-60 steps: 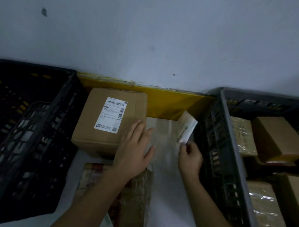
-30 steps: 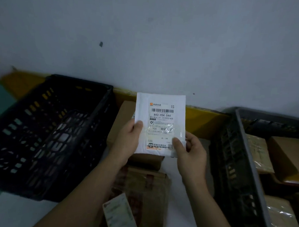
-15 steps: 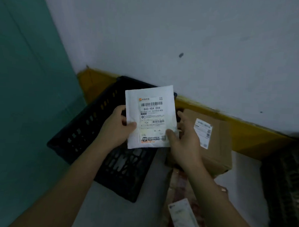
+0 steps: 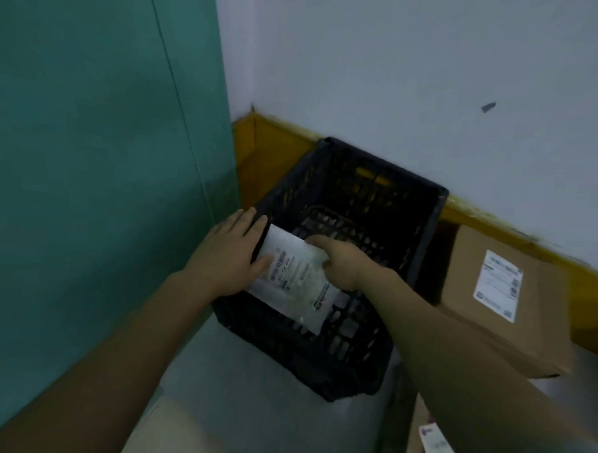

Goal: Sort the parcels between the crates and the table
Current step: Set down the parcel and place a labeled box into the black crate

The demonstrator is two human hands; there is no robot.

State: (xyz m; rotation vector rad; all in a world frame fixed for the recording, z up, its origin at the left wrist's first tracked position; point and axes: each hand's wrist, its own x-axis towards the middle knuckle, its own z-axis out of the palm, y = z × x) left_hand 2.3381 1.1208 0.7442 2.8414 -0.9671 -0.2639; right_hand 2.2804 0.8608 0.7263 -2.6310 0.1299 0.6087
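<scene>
A flat white mailer parcel [image 4: 295,281] with a printed label sits tilted inside the black plastic crate [image 4: 421,211], against its near-left wall. My left hand [image 4: 231,254] holds the mailer's left edge, thumb on the label and fingers behind it along the crate rim. My right hand [image 4: 337,262] grips the mailer's upper right side from above, fingers curled over it. The crate shows nothing else inside. A brown cardboard box [image 4: 527,304] with a white label lies on the table right of the crate.
A teal wall [image 4: 88,148] stands close on the left, a white wall with a yellow skirting [image 4: 274,139] behind the crate. Another labelled parcel [image 4: 435,448] lies at the bottom right. The grey table surface [image 4: 250,378] shows in front of the crate.
Both hands carried the white mailer from chest height leftwards and down into the black crate. The view swung left, so the right crate left the frame.
</scene>
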